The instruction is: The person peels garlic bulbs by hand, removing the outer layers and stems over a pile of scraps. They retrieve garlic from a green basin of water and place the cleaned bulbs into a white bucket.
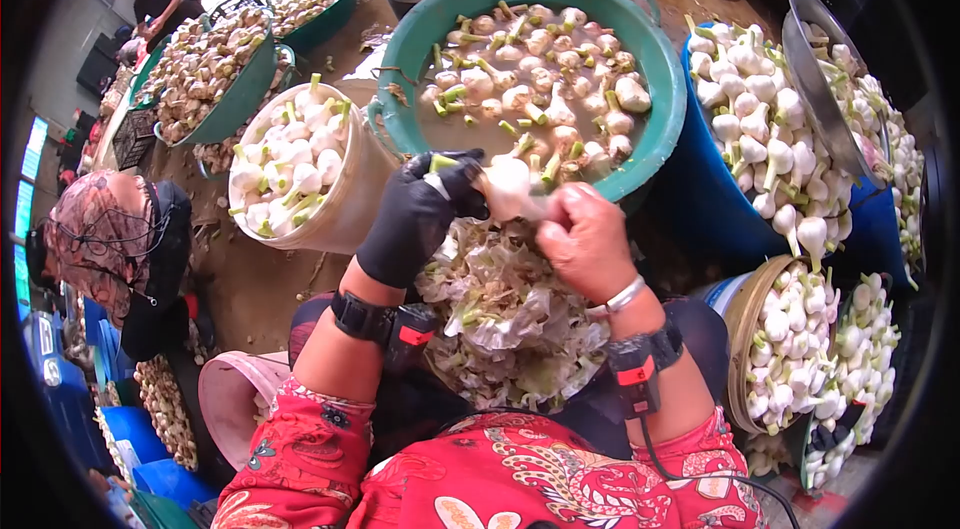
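Observation:
My left hand (425, 209), in a black glove, is closed round a garlic bulb (508, 187) whose green stem end pokes out past the fingers. At the bulb's other side, my right hand (588, 241) is bare and pinches a pale strip of garlic skin (545, 207) that still reaches the bulb. Just beyond the hands stands a green tub (660, 119) of murky water with many unpeeled garlic bulbs (560, 109) floating in it. Below the hands, a heap of papery garlic peelings (515, 319) lies at my lap.
A white bucket (345, 189) of peeled garlic stands left of the tub. On the right are a blue barrel (705, 199) and a tan bucket (738, 349), both full of clean bulbs. A pink bucket (225, 399) is by my left side. A person in a patterned head covering (105, 229) sits at left.

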`<action>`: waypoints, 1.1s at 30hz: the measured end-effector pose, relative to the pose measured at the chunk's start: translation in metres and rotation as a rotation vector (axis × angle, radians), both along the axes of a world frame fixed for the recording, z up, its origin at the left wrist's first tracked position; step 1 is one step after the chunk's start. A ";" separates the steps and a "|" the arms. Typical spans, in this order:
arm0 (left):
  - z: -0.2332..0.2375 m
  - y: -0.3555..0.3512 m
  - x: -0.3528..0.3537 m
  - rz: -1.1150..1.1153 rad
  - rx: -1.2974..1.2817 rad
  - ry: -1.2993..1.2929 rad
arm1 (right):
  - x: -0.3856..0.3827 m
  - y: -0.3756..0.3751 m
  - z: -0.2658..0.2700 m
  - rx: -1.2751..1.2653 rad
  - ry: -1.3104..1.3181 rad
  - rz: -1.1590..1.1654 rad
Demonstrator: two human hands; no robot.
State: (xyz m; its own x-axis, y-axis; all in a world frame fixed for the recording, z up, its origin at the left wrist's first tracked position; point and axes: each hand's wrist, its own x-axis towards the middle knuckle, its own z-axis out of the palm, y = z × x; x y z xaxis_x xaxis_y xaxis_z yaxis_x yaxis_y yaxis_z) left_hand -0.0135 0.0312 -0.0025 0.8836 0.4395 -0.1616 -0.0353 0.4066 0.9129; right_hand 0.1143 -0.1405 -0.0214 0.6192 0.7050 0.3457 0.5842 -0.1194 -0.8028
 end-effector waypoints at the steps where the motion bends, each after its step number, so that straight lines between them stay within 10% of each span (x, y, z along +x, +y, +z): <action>1: -0.018 0.012 -0.002 -0.037 0.132 -0.150 | 0.009 -0.003 -0.011 0.020 -0.045 -0.109; 4: -0.033 0.031 -0.005 0.048 -0.234 -0.219 | 0.021 -0.013 0.001 -0.355 0.127 -0.051; 6: -0.038 0.023 -0.007 0.101 0.846 -0.083 | 0.011 -0.011 -0.014 -0.594 0.437 0.304; 7: -0.038 0.021 -0.006 0.097 0.849 -0.080 | 0.003 -0.014 -0.019 -0.477 0.441 0.394; 9: -0.037 0.015 -0.004 0.076 0.032 -0.189 | -0.001 -0.001 -0.004 -0.311 0.575 0.282; 16: -0.023 -0.004 -0.004 -0.026 0.339 -0.132 | -0.011 0.030 -0.004 0.295 0.038 -0.126; 17: -0.020 -0.004 -0.004 -0.085 0.331 -0.112 | -0.006 0.032 -0.009 0.292 0.037 -0.126; 18: -0.020 -0.003 0.000 -0.050 -0.284 -0.103 | 0.000 0.033 -0.014 0.305 0.214 -0.148; 21: -0.010 -0.010 0.001 -0.085 0.188 -0.096 | -0.006 0.031 0.001 0.319 0.346 -0.167; 24: -0.011 -0.018 0.008 -0.009 -0.223 -0.067 | -0.017 0.034 0.010 0.272 0.151 -0.128; 33: -0.005 -0.027 0.004 -0.061 -0.122 0.028 | -0.001 0.035 -0.010 0.078 -0.169 -0.346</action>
